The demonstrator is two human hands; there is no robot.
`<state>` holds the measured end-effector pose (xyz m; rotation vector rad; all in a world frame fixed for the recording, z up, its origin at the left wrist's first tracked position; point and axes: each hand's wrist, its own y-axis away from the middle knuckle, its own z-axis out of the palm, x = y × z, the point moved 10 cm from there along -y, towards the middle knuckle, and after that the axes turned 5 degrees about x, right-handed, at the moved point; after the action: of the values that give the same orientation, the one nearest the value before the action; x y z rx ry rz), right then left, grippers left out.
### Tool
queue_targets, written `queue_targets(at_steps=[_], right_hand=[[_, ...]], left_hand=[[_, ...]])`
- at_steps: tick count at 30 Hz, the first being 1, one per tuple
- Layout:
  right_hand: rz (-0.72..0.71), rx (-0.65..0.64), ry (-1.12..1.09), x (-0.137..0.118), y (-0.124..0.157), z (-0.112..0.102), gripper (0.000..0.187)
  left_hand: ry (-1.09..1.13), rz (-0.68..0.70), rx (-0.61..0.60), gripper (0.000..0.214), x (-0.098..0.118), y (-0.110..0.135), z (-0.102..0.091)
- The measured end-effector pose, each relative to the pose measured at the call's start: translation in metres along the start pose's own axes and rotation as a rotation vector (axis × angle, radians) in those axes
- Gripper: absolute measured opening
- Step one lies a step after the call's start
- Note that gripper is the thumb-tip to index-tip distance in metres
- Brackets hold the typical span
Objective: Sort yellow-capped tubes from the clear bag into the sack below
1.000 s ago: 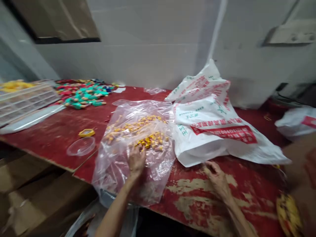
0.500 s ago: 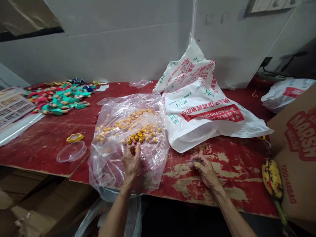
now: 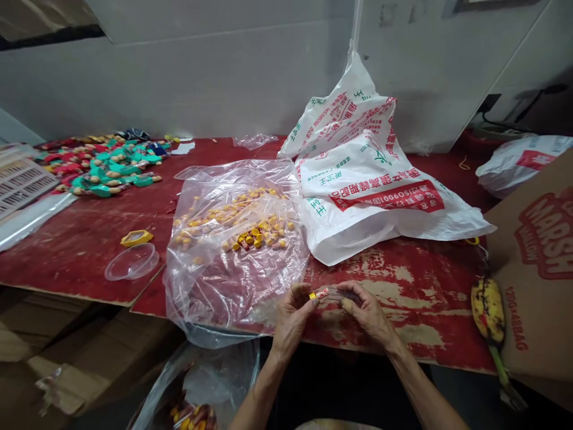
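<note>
A grey wall (image 3: 224,71) backs the red tabletop (image 3: 98,224), its paint worn to pale patches around the right hand (image 3: 364,310). A white printed sack (image 3: 371,185) slumps near the middle, a cardboard carton (image 3: 532,298) stands at the far right, and left of the sack spreads a clear plastic bag (image 3: 264,286) with many yellow-capped pieces (image 3: 255,236) (glare hides whether all are inside).

Both hands meet just inside the near edge. The left hand (image 3: 290,319) pinches a yellow-capped tube (image 3: 321,293) by its yellow end; the right thumb and fingers draw close together, but I cannot tell what they grip, if anything. To handle it well, I would keep that pinch light and near the cap, leave the red-and-white end free toward the right hand, and keep both wrists low so a slip lands on the table.
</note>
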<state>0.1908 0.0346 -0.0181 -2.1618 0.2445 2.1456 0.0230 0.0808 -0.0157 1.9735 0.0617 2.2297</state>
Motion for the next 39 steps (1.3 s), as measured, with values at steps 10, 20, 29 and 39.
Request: queue_targets(at_steps=[10, 20, 29, 39], right_hand=[[-0.166, -0.03, 0.217, -0.011, 0.006, 0.023, 0.024], [-0.181, 0.068, 0.313, -0.002, 0.021, 0.033, 0.026], [-0.057, 0.129, 0.155, 0.024, 0.012, 0.035, 0.037], [-0.16, 0.122, 0.36, 0.012, -0.005, 0.023, 0.037]], left_hand=[[-0.094, 0.033, 0.095, 0.032, -0.009, 0.024, -0.001], [-0.198, 0.123, 0.063, 0.036, -0.009, 0.041, 0.005], [-0.363, 0.289, -0.018, 0.046, 0.01, 0.035, 0.016], [-0.456, 0.399, 0.017, 0.037, 0.028, 0.01, 0.003]])
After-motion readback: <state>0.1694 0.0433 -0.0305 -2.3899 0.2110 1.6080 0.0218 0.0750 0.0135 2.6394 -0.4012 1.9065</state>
